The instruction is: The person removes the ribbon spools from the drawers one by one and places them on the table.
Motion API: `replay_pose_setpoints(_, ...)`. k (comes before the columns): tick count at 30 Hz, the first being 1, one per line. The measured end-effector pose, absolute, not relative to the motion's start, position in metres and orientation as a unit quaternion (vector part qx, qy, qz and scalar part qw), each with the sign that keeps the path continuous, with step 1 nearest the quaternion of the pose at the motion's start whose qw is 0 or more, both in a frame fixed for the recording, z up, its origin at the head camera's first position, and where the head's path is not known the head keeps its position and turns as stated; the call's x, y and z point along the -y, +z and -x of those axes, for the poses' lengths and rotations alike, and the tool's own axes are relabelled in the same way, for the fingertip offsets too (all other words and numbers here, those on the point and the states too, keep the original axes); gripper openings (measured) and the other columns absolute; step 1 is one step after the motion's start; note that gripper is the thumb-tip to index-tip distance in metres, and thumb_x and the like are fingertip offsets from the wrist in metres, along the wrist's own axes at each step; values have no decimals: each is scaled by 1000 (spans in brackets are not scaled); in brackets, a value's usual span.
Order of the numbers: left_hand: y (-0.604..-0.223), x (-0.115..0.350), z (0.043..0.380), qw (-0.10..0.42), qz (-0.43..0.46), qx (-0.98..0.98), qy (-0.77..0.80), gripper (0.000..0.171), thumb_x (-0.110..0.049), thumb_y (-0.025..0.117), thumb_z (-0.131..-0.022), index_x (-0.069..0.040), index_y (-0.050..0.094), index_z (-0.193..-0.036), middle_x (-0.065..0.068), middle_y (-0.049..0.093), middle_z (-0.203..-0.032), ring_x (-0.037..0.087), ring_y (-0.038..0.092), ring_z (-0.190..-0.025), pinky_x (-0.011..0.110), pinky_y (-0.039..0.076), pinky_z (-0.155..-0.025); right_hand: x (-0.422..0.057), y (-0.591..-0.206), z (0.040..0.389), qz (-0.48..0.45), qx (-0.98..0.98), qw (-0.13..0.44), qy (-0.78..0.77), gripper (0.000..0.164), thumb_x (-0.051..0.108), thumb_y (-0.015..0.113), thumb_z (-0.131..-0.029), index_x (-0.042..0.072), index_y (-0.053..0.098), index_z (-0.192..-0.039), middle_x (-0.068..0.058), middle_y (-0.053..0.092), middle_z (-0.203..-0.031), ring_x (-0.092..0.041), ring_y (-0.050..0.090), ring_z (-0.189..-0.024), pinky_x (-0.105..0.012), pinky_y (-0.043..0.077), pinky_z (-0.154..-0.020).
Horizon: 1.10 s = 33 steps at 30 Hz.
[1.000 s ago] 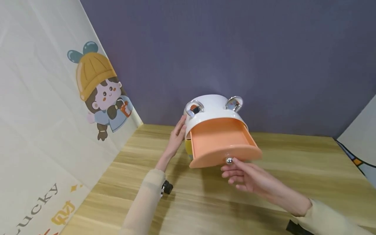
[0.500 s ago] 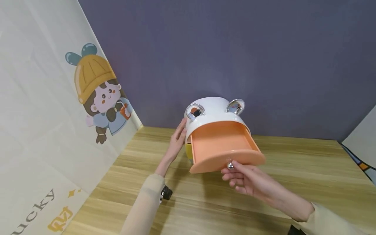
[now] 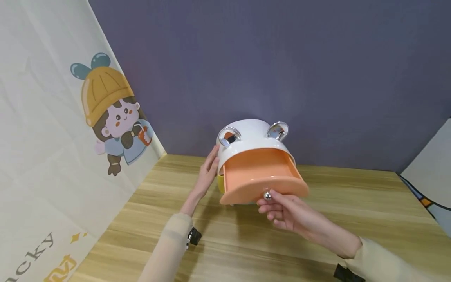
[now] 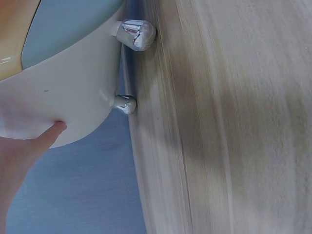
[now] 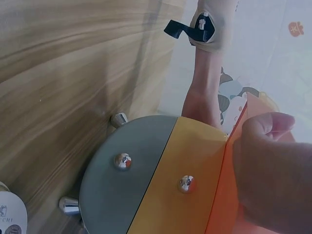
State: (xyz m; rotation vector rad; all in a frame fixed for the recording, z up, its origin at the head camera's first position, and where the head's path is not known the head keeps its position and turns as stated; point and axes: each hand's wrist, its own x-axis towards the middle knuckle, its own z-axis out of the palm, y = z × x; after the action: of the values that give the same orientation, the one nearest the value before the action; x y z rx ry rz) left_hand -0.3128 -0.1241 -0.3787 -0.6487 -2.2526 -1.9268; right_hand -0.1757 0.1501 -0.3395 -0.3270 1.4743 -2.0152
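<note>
A rounded white drawer box (image 3: pixel 253 133) with mirrored ears stands on the table near the back wall. Its peach top drawer (image 3: pixel 260 166) is pulled part way out. My right hand (image 3: pixel 299 215) pinches the silver knob (image 3: pixel 267 195) on that drawer's front between thumb and fingers. With its fingers fairly straight, my left hand (image 3: pixel 206 176) rests against the box's left side. In the right wrist view, the yellow middle drawer (image 5: pixel 175 165) and grey-blue bottom drawer (image 5: pixel 129 146) are closed, each with a silver knob. Silver feet (image 4: pixel 138 35) hold the box off the table.
The wood-grain table (image 3: pixel 169 172) meets a dark purple-blue wall (image 3: pixel 282 58) behind the box. A white panel with a cartoon figure (image 3: pixel 119 117) rises at the left. Part of a white round-edged object with printed lettering (image 5: pixel 12 214) shows in the right wrist view.
After coming out slightly at first, the peach drawer has slid a little back into the box, my right hand still on its knob. The left hand stays against the side. The head view has shifted slightly.
</note>
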Motion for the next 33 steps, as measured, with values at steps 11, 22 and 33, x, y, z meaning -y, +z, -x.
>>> replay_pose_setpoints(11, -381, 125, 312, 52, 213, 744, -631, 51, -21, 38, -108, -15, 28, -157, 10, 11, -168, 34, 15, -155, 55, 43, -111, -145, -339, 198, 106, -571, 286, -762, 35, 41, 45, -105, 18, 71, -103, 9, 76, -96, 2, 65, -77, -13, 56, -71)
replay_pose_setpoints(22, -375, 124, 314, 72, 222, 743, -627, 50, -19, 39, -108, -13, 29, -157, 10, 14, -168, 31, 15, -155, 54, 37, -116, -141, -332, 223, 106, -565, 272, -771, 35, 40, 45, -105, 16, 71, -103, 8, 76, -94, 1, 66, -75, -12, 55, -67)
replay_pose_setpoints(33, -380, 123, 314, 81, 228, 755, -610, 50, -17, 38, -108, -11, 29, -157, 11, 16, -167, 30, 14, -156, 52, 21, -126, -139, -334, 238, 93, -562, 270, -776, 35, 38, 45, -105, 16, 72, -101, 7, 77, -93, -1, 67, -74, -12, 56, -67)
